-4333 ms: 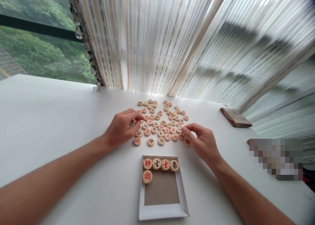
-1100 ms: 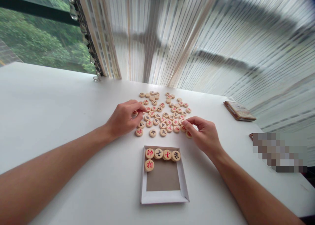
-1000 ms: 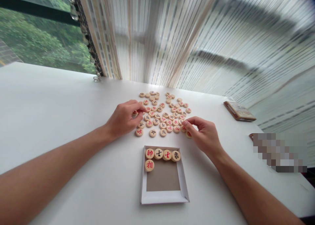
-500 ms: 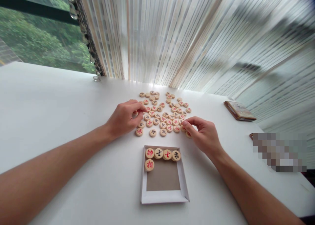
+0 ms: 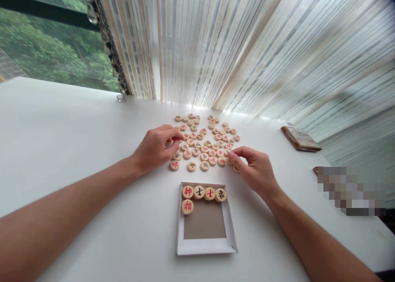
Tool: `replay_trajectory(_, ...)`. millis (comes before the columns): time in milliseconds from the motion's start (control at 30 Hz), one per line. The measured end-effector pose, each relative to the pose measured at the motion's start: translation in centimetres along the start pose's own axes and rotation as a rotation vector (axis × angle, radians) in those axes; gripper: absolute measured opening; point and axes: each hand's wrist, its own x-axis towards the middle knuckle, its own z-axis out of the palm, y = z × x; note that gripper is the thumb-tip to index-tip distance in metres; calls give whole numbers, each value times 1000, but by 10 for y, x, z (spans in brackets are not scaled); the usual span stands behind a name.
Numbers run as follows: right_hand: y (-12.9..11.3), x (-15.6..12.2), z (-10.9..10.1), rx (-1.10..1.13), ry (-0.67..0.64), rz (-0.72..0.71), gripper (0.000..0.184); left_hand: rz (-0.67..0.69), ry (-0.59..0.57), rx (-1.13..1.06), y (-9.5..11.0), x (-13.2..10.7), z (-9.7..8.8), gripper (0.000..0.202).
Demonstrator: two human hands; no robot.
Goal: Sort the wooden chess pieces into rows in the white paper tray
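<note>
My left hand (image 5: pixel 159 146) rests at the left edge of a spread of round wooden Chinese chess pieces (image 5: pixel 204 149). Its fingers are loosely bent, with a small gap to the thumb, and a piece shows in part behind them. At the right edge of the spread, my right hand (image 5: pixel 254 165) has thumb and index tip drawn together over pieces; what they hold, if anything, is hidden. Nearer to me lies a shallow white box (image 5: pixel 205 247). Along its far side is a row with a red piece (image 5: pixel 187 192) at the left, and another red piece (image 5: pixel 187 207) sits below that.
A flat brown-edged box (image 5: pixel 300 139) lies at the table's right, with a blurred-out object (image 5: pixel 348 189) nearer to me. Striped curtains (image 5: pixel 191 47) hang behind the white table (image 5: pixel 77 150). The window (image 5: pixel 55 47) is at the far left.
</note>
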Motion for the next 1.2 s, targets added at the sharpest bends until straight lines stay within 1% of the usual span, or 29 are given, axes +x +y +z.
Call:
replay_trajectory(300,-4,-1,0,-7,-14,-2,34,-17,-8,1,0,0,0,19)
replay_trajectory(700,-6,0,1,-8,-19,-11,30,8,13,6,0,-1,0,21)
replay_trajectory(933,3,4,-2,46,23,31,32,-11,34,11,-1,-1,0,21)
replay_trajectory(1067,6,10,-6,74,90,28,32,-46,63,3,-4,0,-2,19)
replay_trajectory(1200,8,21,-13,110,165,40,33,-115,121,37,-8,2,-4,19)
